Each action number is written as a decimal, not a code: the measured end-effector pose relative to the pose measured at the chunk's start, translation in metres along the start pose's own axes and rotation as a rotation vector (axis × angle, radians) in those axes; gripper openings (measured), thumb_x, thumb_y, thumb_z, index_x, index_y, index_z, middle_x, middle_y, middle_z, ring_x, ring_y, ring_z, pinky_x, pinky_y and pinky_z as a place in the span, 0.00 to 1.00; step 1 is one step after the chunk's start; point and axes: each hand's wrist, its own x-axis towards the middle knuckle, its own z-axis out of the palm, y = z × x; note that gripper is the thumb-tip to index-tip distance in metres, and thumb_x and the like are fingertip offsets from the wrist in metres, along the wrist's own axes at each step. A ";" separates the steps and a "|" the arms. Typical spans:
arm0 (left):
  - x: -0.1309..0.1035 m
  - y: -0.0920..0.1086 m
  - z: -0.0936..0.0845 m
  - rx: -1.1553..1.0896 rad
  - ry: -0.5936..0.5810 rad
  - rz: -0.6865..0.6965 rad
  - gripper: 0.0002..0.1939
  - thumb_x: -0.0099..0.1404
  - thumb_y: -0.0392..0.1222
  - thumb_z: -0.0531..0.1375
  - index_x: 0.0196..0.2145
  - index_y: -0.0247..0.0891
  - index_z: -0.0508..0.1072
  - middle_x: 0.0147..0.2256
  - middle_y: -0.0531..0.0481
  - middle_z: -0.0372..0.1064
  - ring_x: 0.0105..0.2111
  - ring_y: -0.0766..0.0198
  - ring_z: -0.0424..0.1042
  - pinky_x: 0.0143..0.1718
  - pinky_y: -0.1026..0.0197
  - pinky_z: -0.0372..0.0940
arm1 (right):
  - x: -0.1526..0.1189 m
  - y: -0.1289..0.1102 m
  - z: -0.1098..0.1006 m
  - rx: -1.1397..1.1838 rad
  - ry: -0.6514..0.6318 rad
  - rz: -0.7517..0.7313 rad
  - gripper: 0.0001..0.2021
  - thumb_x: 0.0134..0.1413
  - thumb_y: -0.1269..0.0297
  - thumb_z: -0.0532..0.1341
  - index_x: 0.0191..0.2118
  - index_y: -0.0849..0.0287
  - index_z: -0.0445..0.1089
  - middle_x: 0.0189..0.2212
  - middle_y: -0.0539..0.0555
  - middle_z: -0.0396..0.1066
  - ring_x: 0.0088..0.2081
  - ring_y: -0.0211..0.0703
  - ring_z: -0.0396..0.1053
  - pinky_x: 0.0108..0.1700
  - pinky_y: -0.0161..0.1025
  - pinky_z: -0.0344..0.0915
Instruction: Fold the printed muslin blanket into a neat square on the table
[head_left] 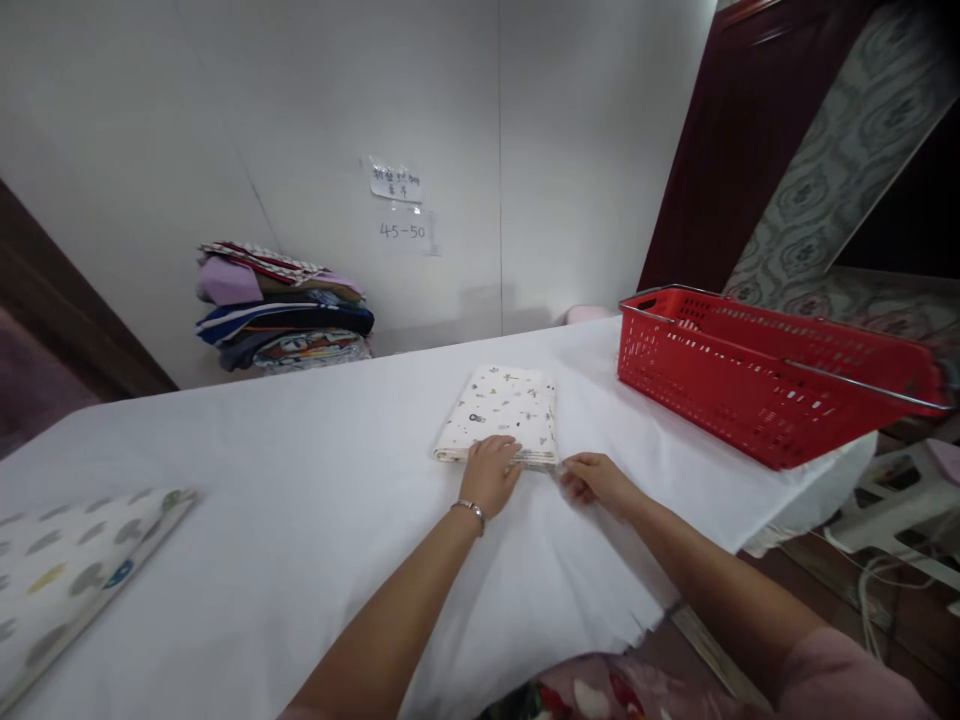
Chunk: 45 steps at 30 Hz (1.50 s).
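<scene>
A folded white cloth (504, 405) with small printed figures lies on the white-covered table (315, 520), its layered near edge facing me. My left hand (491, 475), with a bracelet at the wrist, rests on that near edge. Its fingers lie over the top and the thumb is apart from them. At the near right corner of the cloth, my right hand (596, 482) is closed in a pinch on the edge. Some of its fingertips are hidden or slightly blurred.
To the right stands a red plastic basket (720, 400) with metal handles. Another printed cloth (82, 570) lies at the left. Folded fabrics (289, 310) are stacked behind the table against the wall. A white stool (892, 500) stands beyond the right edge.
</scene>
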 end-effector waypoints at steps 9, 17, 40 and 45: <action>0.028 0.022 0.033 0.064 -0.072 -0.010 0.11 0.56 0.46 0.60 0.38 0.43 0.72 0.41 0.49 0.68 0.43 0.57 0.62 0.45 0.53 0.54 | 0.007 -0.003 0.007 0.092 -0.077 0.038 0.07 0.52 0.63 0.56 0.30 0.61 0.63 0.25 0.51 0.70 0.17 0.32 0.64 0.16 0.29 0.59; 0.029 0.022 0.035 0.084 -0.074 -0.041 0.11 0.58 0.48 0.57 0.37 0.44 0.73 0.37 0.50 0.67 0.41 0.58 0.62 0.44 0.55 0.54 | 0.010 -0.006 0.006 0.130 -0.120 0.051 0.05 0.52 0.64 0.57 0.32 0.61 0.62 0.27 0.52 0.70 0.18 0.33 0.66 0.16 0.29 0.58; 0.032 0.028 0.032 0.079 -0.031 -0.076 0.10 0.64 0.44 0.51 0.34 0.41 0.70 0.36 0.52 0.67 0.39 0.63 0.62 0.40 0.58 0.52 | 0.020 -0.006 0.008 0.215 -0.127 0.097 0.04 0.52 0.68 0.58 0.31 0.61 0.60 0.23 0.50 0.70 0.18 0.33 0.66 0.15 0.27 0.55; 0.031 0.027 0.033 0.062 0.011 -0.062 0.09 0.64 0.44 0.51 0.34 0.41 0.69 0.35 0.53 0.67 0.39 0.62 0.62 0.40 0.58 0.52 | 0.019 -0.007 0.007 0.212 -0.116 0.111 0.05 0.51 0.67 0.59 0.31 0.61 0.62 0.23 0.51 0.71 0.18 0.34 0.66 0.14 0.27 0.55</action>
